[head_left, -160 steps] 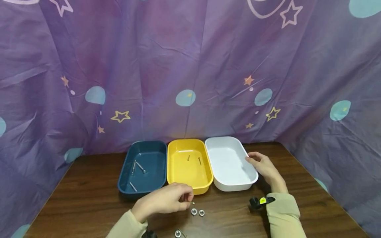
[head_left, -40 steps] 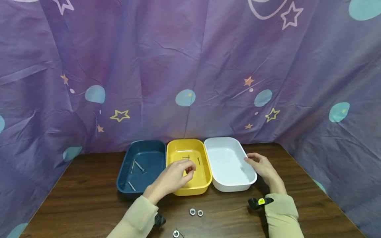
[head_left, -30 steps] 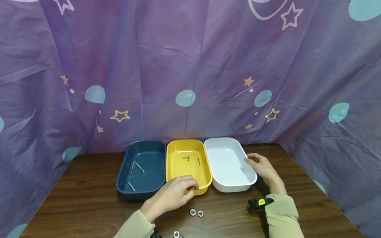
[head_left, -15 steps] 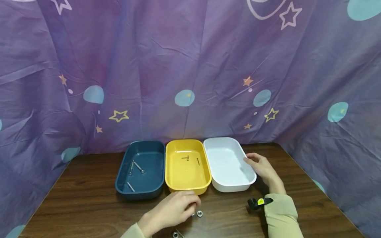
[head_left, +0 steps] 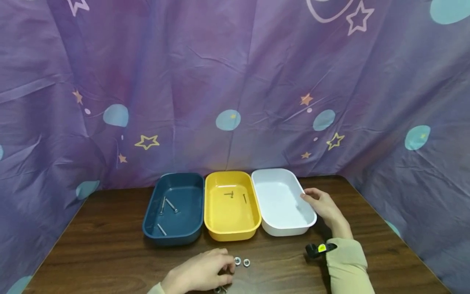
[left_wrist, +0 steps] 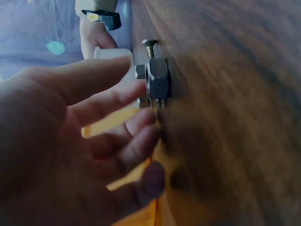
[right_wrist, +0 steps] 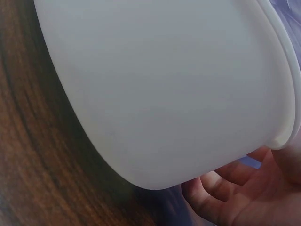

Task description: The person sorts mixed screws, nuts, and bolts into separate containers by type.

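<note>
My left hand (head_left: 203, 270) is low over the table's front, its thumb and fingers spread apart around nothing. Just beyond its fingertips in the left wrist view are a hex nut (left_wrist: 158, 77) and a small screw (left_wrist: 149, 43), close together. Two more nuts, one (head_left: 237, 261) beside the other (head_left: 247, 262), lie right of that hand in the head view. At the right, my right hand (head_left: 327, 207) holds the rim of the white tray (head_left: 284, 232); the right wrist view has the thumb at the rim and curled fingers (right_wrist: 207, 197) against the outer wall.
The yellow tray (head_left: 233, 236) stands in the middle, with small screws (head_left: 244, 199) in it. Left of it, the dark blue tray (head_left: 172, 241) contains longer bolts (head_left: 171, 206). A purple patterned curtain (head_left: 235, 81) hangs behind the wooden table (head_left: 110, 261).
My left hand, pinching a small screw at first, went over the yellow tray, then came back to the table's front. One more screw lies in that tray. The right hand stays put.
</note>
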`<state>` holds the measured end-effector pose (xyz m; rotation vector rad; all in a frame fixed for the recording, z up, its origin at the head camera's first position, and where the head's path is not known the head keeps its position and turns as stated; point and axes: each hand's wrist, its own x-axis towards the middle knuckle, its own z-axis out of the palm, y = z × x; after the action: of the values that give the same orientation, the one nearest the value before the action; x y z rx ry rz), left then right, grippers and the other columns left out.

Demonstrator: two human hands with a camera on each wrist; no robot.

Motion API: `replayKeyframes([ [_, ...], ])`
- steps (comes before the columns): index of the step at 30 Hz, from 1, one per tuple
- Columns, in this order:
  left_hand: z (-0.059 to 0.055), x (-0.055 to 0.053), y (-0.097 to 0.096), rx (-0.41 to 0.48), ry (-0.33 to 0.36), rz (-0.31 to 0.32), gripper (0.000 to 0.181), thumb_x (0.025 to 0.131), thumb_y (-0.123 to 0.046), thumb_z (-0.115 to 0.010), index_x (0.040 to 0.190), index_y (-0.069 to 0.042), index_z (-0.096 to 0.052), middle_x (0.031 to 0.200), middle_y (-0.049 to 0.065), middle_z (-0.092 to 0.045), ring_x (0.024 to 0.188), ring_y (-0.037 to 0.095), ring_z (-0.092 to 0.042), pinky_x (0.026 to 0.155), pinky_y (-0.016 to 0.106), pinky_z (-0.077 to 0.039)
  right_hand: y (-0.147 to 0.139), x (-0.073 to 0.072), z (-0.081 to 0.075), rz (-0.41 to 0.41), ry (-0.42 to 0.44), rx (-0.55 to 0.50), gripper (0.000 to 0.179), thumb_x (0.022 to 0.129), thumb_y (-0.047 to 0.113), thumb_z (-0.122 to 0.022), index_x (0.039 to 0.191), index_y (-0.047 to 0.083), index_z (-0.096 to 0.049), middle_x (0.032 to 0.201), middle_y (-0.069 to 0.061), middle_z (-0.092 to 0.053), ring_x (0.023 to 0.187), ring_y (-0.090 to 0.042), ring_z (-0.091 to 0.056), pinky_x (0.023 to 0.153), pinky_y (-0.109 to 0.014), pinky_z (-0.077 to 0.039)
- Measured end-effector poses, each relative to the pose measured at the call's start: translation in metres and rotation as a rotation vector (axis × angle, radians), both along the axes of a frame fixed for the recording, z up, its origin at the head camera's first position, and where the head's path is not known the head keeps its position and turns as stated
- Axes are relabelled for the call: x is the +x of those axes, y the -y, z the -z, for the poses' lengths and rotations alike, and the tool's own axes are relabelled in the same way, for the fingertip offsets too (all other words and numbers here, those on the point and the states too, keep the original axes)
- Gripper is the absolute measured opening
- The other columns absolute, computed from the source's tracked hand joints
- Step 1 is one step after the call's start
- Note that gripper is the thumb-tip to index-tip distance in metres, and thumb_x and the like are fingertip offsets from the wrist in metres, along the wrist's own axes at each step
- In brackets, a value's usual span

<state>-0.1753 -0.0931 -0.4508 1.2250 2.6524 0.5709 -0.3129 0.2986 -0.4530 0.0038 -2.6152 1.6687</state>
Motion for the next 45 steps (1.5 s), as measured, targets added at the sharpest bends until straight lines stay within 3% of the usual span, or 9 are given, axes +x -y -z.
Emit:
replayKeyframes([
  [8, -0.003, 0.007, 0.010, -0.073, 0.064, -0.046, 0.027, 0.079, -0.038, -0.079, 0.091, -0.031, -0.057, 0.086, -0.015, -0.043, 0.085, 0.003, -0.044, 0.072, 0.023, -0.041, 0.000, -0.001, 0.001, 0.012, 0.002, 0.011, 0.043, 0.097, 0.023, -0.061, 0.125, -0.008, -0.053, 0.104, -0.014, -0.061, 0.082, -0.013, -0.059, 0.069, -0.028, -0.051],
  [16, -0.006, 0.012, 0.009, -0.117, 0.141, -0.107, 0.028, 0.076, -0.025, -0.080, 0.088, -0.031, -0.055, 0.087, -0.014, -0.041, 0.083, 0.004, -0.042, 0.070, 0.022, -0.040, -0.001, -0.001, 0.001, 0.001, 0.001, 0.025, 0.046, 0.098, 0.025, -0.060, 0.126, -0.009, -0.052, 0.110, -0.021, -0.059, 0.084, -0.014, -0.059, 0.070, -0.028, -0.051],
  [23, -0.006, 0.011, 0.012, -0.113, 0.020, -0.094, 0.026, 0.071, -0.013, -0.075, 0.077, -0.028, -0.054, 0.081, -0.015, -0.039, 0.080, 0.002, -0.041, 0.069, 0.020, -0.038, -0.002, -0.002, 0.001, 0.008, 0.013, 0.034, 0.049, 0.098, 0.028, -0.061, 0.129, -0.007, -0.051, 0.117, -0.022, -0.057, 0.085, -0.014, -0.059, 0.070, -0.029, -0.052],
  [27, -0.005, 0.010, 0.013, -0.102, -0.008, -0.094, 0.025, 0.070, -0.012, -0.073, 0.072, -0.028, -0.054, 0.080, -0.016, -0.039, 0.078, 0.001, -0.041, 0.069, 0.018, -0.038, -0.002, -0.003, 0.003, 0.006, 0.009, 0.025, 0.048, 0.097, 0.028, -0.061, 0.129, -0.008, -0.051, 0.115, -0.022, -0.058, 0.084, -0.015, -0.060, 0.070, -0.029, -0.052],
  [45, -0.004, 0.004, 0.011, -0.078, 0.000, -0.033, 0.023, 0.073, -0.012, -0.075, 0.073, -0.027, -0.058, 0.080, -0.016, -0.043, 0.077, 0.000, -0.042, 0.069, 0.017, -0.038, -0.003, -0.004, 0.004, 0.010, 0.008, 0.026, 0.046, 0.098, 0.026, -0.061, 0.128, -0.008, -0.052, 0.109, -0.019, -0.060, 0.083, -0.015, -0.059, 0.070, -0.028, -0.051],
])
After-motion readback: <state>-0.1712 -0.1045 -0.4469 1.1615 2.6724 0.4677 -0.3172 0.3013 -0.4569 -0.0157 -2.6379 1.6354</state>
